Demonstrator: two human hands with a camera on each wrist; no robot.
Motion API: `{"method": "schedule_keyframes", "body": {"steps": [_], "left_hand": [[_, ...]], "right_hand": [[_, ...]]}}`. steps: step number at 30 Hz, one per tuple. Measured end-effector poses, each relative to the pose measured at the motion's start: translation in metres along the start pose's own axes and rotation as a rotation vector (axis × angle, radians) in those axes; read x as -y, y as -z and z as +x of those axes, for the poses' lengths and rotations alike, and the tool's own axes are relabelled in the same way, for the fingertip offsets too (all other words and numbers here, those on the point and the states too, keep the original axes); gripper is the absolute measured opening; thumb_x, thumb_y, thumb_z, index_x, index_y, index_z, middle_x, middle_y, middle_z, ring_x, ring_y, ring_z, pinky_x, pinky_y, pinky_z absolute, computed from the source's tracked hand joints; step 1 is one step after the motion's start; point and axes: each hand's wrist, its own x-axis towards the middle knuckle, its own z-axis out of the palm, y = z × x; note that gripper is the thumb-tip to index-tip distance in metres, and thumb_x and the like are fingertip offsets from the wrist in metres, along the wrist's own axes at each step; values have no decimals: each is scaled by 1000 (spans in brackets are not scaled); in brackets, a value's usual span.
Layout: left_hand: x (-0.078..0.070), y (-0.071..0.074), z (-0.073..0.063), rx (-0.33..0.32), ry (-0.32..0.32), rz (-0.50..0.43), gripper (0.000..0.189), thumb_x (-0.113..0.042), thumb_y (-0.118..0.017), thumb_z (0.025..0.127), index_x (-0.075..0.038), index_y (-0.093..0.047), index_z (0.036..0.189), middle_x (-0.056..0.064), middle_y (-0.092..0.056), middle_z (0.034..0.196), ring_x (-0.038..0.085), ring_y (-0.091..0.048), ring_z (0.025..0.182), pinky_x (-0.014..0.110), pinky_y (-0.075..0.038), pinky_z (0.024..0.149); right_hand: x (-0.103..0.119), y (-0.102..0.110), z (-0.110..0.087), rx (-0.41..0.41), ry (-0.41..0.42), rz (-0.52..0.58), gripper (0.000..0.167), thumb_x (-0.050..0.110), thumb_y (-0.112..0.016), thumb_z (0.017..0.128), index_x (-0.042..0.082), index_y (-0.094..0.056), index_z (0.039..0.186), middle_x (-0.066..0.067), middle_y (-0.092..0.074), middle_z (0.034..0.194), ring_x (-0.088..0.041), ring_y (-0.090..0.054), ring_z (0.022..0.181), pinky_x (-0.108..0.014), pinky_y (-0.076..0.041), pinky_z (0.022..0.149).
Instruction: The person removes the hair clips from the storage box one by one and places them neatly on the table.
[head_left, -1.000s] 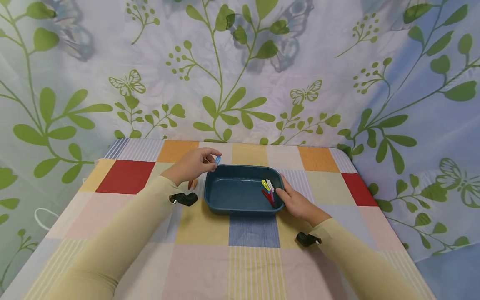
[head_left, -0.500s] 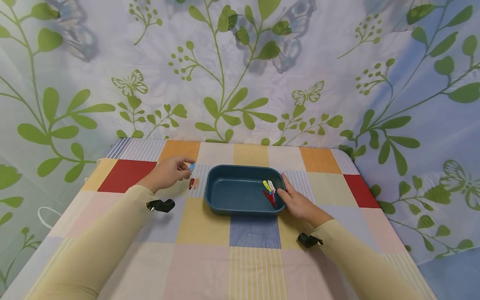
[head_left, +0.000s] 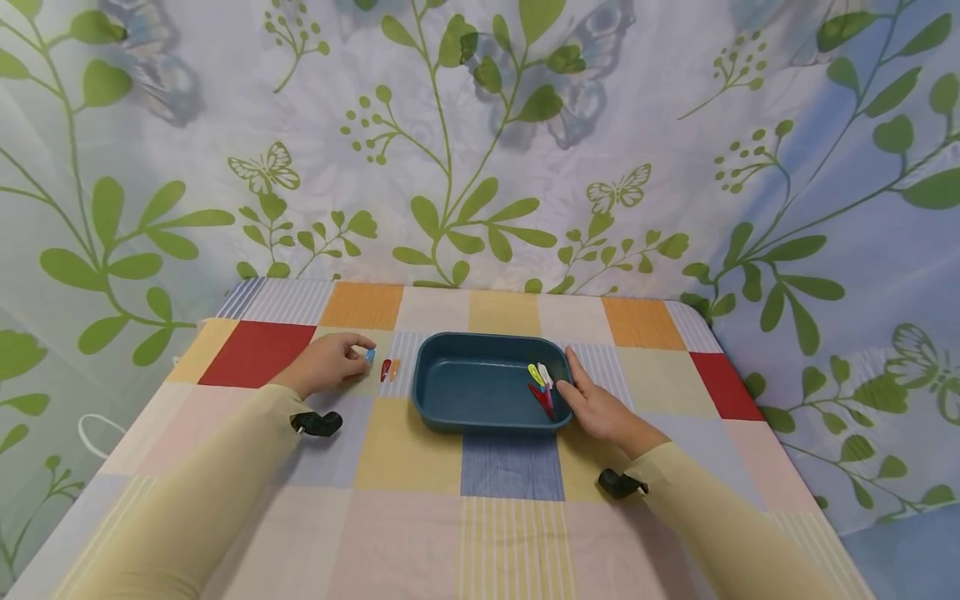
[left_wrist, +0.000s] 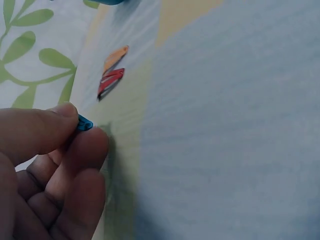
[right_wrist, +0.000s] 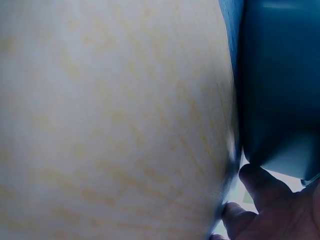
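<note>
My left hand (head_left: 327, 362) pinches a blue hair clip (head_left: 370, 355) between thumb and fingertips, low over the tablecloth. In the left wrist view the blue clip (left_wrist: 84, 123) is mostly hidden by the fingers. Just to the right lie a red hair clip (head_left: 386, 369) and an orange hair clip (head_left: 394, 369), side by side. My right hand (head_left: 600, 408) holds the right end of a dark teal plastic tray (head_left: 480, 427), its thumb at the rim. Inside the tray's right end are a yellow clip (head_left: 533, 372), a white clip (head_left: 545, 377) and a red clip (head_left: 542, 402), bunched together.
A patchwork tablecloth (head_left: 420, 533) covers the table. Behind it hangs a leaf-patterned curtain (head_left: 495, 167). A white cord (head_left: 93, 437) loops at the table's left edge.
My left hand has carried the blue clip leftward from the tray's far left corner and lowered it beside the red and orange clips. My right hand has stayed at the tray.
</note>
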Motion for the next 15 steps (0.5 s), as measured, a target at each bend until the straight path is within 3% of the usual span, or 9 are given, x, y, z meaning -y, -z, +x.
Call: {"method": "schedule_keyframes", "body": {"steps": [4, 15], "left_hand": [[-1, -3, -2, -11, 30, 31, 40, -23, -73, 98, -11, -66, 136, 5, -71, 90, 19, -59, 76, 30, -48, 67], [-5, -8, -4, -26, -1, 85, 38, -21, -73, 98, -10, -68, 134, 3, -68, 87, 19, -59, 79, 32, -47, 75]], "right_hand": [[0, 0, -1, 7, -3, -3, 72, 43, -32, 115, 17, 6, 170, -22, -12, 175, -50, -28, 156, -68, -23, 124], [1, 2, 0, 18, -2, -24, 71, 42, -31, 115, 16, 7, 170, -22, -11, 175, -50, -27, 156, -67, -23, 125]]}}
